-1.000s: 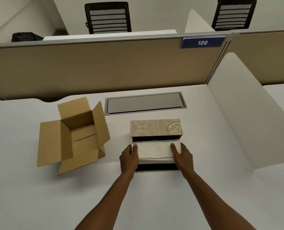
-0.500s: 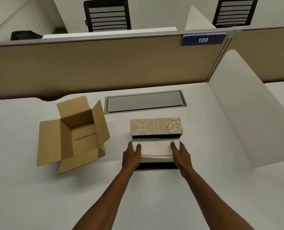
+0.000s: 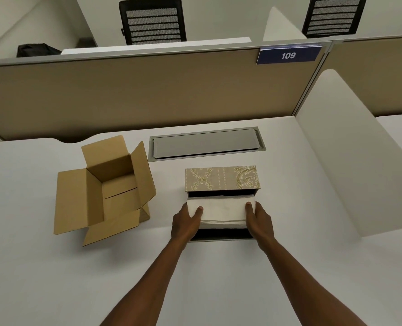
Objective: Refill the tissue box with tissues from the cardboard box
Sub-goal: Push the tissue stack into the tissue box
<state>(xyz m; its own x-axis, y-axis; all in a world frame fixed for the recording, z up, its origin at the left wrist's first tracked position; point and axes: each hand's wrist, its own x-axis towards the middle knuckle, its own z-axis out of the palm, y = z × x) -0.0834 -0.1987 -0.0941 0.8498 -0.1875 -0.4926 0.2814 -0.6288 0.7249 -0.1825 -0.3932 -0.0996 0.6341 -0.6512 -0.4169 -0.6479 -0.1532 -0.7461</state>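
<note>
A beige tissue box (image 3: pixel 221 178) with gold floral patterns stands on the white desk, its dark inside open toward me and its flap lying flat below the hands. A white stack of tissues (image 3: pixel 222 209) sits partly inside that opening. My left hand (image 3: pixel 186 223) grips the stack's left end and my right hand (image 3: pixel 260 220) grips its right end. The brown cardboard box (image 3: pixel 106 191) lies to the left with its flaps spread, and its inside looks empty.
A grey metal cable hatch (image 3: pixel 206 143) is set into the desk behind the tissue box. A tan partition (image 3: pixel 148 90) with a "109" sign closes the back, and a white divider panel (image 3: pixel 350 165) stands on the right.
Both hands have pushed the tissue stack away from me, deeper into the tissue box opening. The cardboard box has not moved.
</note>
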